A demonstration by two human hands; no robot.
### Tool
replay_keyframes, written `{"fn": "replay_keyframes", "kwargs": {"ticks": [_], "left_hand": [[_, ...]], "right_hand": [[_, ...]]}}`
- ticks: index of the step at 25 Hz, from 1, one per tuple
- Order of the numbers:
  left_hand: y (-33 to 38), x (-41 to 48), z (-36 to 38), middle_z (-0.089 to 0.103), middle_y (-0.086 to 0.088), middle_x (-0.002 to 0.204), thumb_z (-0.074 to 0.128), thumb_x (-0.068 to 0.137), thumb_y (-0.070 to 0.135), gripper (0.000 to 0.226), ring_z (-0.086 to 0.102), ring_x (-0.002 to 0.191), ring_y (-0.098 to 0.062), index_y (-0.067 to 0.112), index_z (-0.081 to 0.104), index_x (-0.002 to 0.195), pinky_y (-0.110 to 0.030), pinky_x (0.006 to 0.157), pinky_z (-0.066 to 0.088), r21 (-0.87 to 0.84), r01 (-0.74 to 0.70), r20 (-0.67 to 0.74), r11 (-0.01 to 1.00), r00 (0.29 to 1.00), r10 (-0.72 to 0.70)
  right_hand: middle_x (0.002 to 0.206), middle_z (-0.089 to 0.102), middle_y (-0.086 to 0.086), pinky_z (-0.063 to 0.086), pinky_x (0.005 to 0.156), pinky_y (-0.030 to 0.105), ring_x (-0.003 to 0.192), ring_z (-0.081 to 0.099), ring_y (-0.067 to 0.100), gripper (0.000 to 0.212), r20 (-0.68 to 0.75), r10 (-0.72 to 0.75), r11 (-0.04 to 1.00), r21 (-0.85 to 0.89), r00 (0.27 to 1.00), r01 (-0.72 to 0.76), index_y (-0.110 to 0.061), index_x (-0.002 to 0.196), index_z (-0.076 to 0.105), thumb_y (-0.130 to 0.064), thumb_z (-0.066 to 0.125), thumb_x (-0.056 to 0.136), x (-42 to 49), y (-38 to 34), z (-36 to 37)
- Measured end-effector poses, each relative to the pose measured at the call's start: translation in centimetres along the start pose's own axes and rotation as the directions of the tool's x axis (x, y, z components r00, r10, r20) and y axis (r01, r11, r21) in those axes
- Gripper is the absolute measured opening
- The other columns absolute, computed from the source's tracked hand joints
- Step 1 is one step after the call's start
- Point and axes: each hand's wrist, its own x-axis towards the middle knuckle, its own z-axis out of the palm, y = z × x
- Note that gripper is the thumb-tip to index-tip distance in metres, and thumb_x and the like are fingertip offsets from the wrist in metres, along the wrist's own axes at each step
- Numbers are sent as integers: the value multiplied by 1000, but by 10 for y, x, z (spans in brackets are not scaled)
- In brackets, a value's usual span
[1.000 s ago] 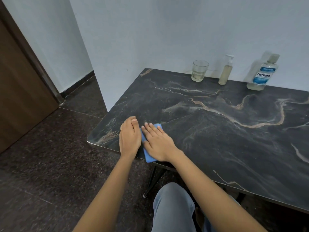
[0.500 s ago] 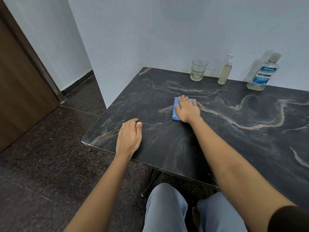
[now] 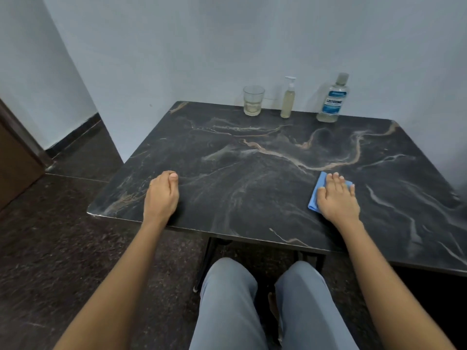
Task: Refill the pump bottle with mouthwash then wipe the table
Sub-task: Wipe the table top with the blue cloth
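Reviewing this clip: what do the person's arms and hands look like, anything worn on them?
Both forearms are bare to the bottom edge of the picture, no sleeves showing. The left hand and right hand wear no gloves or watch; short plain nails. Any ring is too small to tell.

We see a clear drinking glass (image 3: 253,100) at the back edge, upright, against the pale wall (image 3: 227,41), far side from where the cloth is pressed. Dark speckled floor (image 3: 50,261) below. Brown door (image 3: 15,162) far left. Grey trousers (image 3: 227,306) near the bottom edge.
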Motion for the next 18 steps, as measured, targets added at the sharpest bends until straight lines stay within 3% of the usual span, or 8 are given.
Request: {"fn": "replay_keyframes", "kwargs": {"ticks": [3,7,10,14,16,18], "left_hand": [[2,-3,0,63,-4,100,23,104,41,49,55,95,-22,10,60,106,-35,79,39,-81,52,28,995,998,-50],[9,-6,-1,65,-3,120,26,103,42,49,55,116,-20,15,64,116,-30,98,36,-355,269,46,895,962,-270],[36,-13,7,66,0,119,23,103,44,51,54,117,-17,17,65,112,-32,102,35,-471,365,49,803,920,-389],[69,-30,23,64,-2,119,28,103,35,45,54,116,-16,12,64,116,-24,97,34,-456,297,30,839,947,-319],[80,-37,35,63,-2,119,30,103,32,41,55,113,-17,11,63,116,-23,93,34,-403,246,51,882,968,-246],[91,-43,46,63,0,107,32,103,31,38,55,100,-16,9,62,111,-26,86,36,-325,159,92,932,986,-136]], "right_hand": [[159,13,13,1,119,43,148,9,24,60,4,-6,999,-45,1000,6,-3,150,16,-31,19,98,-54,-17,4],[160,8,14,0,119,40,148,5,26,79,15,-228,972,-51,974,229,-2,151,12,-42,-3,83,-104,-81,21],[160,0,14,-5,119,40,148,-3,26,64,98,-372,927,-20,923,376,-3,151,4,-36,17,99,-111,-146,40],[160,-6,13,-7,120,39,148,-7,25,64,158,-394,917,-7,906,400,-2,151,-1,-34,19,100,-105,-190,43],[160,-5,12,-8,120,38,148,-7,22,62,149,-413,910,16,899,415,-3,151,0,-34,19,100,-106,-180,42],[161,-2,11,-9,118,36,148,-5,20,61,129,-429,903,51,894,426,-4,152,3,-33,20,100,-106,-157,36]]}}
